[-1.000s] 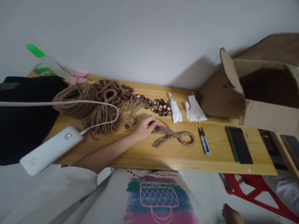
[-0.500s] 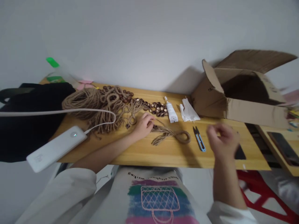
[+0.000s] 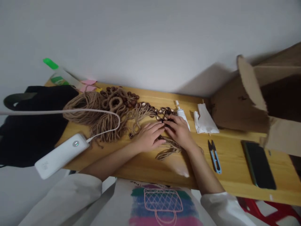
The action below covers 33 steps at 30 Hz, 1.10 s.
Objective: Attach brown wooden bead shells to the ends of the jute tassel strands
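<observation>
When I look down through the head camera, I see my two hands close together over the wooden table (image 3: 145, 169). My left hand (image 3: 148, 137) has its long fingers side by side, with the thumb held apart. My right hand (image 3: 182, 131) has its fingers a bit spread, and they reach in from the other side. The fingertips of both hands meet or nearly meet by some dark brown beads. I can't tell if they pinch anything, because the fingers hide the spot.

The bead pile (image 3: 167, 110) sits just past my fingertips, and some beads show pale faces. The bundle of brown cord (image 3: 167, 150) lies just below my hands. Its loose ends point left, and my right wrist covers part of it.

Next to my right hand is a white tube (image 3: 183, 118). Farther right I see a white packet (image 3: 206, 119), blue snips (image 3: 215, 158) with the blades apart, and a dark phone (image 3: 260, 164). A big heap of cord (image 3: 82, 108) lies well off to the left, near a white power bank (image 3: 58, 157).
</observation>
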Available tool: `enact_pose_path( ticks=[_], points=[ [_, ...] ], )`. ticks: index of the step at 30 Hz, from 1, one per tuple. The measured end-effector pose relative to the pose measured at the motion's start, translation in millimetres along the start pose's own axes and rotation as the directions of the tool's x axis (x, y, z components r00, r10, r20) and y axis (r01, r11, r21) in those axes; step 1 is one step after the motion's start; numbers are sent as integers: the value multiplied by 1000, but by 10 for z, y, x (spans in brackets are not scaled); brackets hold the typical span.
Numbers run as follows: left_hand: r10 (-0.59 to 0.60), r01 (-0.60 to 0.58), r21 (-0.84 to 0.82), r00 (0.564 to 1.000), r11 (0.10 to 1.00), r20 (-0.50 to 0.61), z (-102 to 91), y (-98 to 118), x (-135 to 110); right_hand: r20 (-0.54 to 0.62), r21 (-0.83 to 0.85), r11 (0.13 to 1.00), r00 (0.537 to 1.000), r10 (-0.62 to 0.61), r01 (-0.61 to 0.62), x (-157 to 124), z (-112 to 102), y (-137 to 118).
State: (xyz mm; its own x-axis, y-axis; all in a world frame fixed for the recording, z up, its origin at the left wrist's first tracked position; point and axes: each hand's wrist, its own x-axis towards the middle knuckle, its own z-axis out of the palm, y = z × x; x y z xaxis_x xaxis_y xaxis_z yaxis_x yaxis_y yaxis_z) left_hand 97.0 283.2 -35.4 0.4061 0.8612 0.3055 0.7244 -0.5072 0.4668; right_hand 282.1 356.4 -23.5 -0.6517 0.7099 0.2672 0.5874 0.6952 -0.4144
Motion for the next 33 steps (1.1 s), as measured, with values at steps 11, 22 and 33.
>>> enact_pose_path(
  ticks=[11,22,33],
  points=[
    [-2,5,-38,995,999,101,-1,-43,-5,-77,35,999,997,23,-20,-44,55,141],
    [14,-13,94,1000,995,-8,-19,5,9,-96,74,996,994,60,-53,-79,28,111],
    [-733,424,677,630,601,257,-836,273,-84,-126,69,997,991,51,-43,-83,41,125]
  ],
)
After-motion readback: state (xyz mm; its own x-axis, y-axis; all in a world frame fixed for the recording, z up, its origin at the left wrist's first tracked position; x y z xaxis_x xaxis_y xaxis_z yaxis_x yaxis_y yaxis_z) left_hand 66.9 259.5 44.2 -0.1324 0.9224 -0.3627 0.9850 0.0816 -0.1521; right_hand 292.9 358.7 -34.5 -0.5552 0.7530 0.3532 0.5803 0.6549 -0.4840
